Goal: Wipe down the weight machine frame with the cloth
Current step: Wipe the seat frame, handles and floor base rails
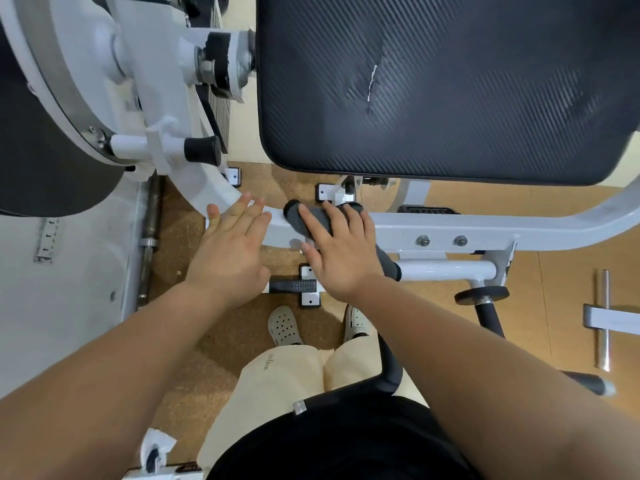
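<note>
Black padded seat (450,88) is seen filling the upper R of the view, w/ a small tear near its centre. Below it, the white weight machine frame (485,228) is run L-R across the middle and curved up toward the cam assy at upper L. Tan floor (571,271) is seen beneath. Left hand (230,251) is laid flat, fingers straight and spread, tips touching the frame's curved tube; nothing is gripped. Right hand (341,251) is laid flat too, fingers straight, spread over a grey foam handle (311,218) that crosses the frame; it is pressed, not clasped. Whether a cloth is under either palm cannot be told. Two bolts (423,240) are set in the frame just R of the right hand.
</note>
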